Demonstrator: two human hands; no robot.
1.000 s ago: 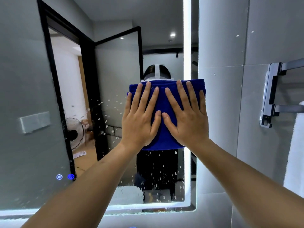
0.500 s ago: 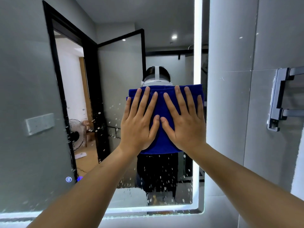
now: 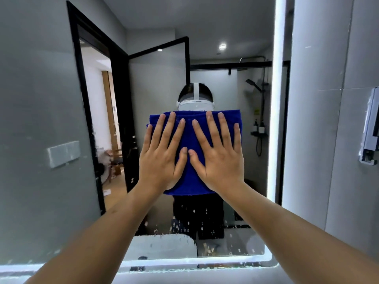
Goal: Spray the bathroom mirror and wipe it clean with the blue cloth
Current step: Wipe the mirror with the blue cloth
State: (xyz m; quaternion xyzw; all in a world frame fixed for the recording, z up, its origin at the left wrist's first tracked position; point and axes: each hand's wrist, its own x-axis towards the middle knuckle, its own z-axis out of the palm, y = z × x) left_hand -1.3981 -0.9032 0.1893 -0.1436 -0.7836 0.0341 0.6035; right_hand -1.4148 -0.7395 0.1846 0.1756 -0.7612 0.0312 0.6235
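Hands flat on blue cloth, mid-mirror

Blue cloth [image 3: 192, 140] sits pressed against the mirror [image 3: 235, 48], roughly at the middle of the glass and a touch right of centre, and both palms are on it. It is a deep royal blue, folded into a thick pad with a straight, doubled top edge and a rounded lower edge that bulges out below the wrists. The pile looks soft and towel-like (a few pale specks show near the top edge, too small to tell what they are).

Left hand [image 3: 162, 158] lies spread on the left half of the cloth, fingers straight and fanned, little finger reaching just past the cloth's left edge. Right hand [image 3: 221, 160] mirrors it on the right half, fingers likewise straight and fanned. The two thumbs meet tip to tip over the cloth's centre. Neither hand curls round anything; both simply press flat.

Now the glass itself: above and beside the cloth it looks clear, while below it a scatter of white droplets [image 3: 196, 220] dots the surface, thickest toward the bottom edge. A lit strip [image 3: 274, 99] runs down the mirror's right side and along its bottom.

In the reflection, a black-framed doorway [image 3: 86, 99] stands open at left and a shower fitting [image 3: 257, 87] hangs at right. On the grey tiled wall [image 3: 320, 119] beside the mirror, a metal bracket [image 3: 370, 128] is mounted at the picture's right edge.
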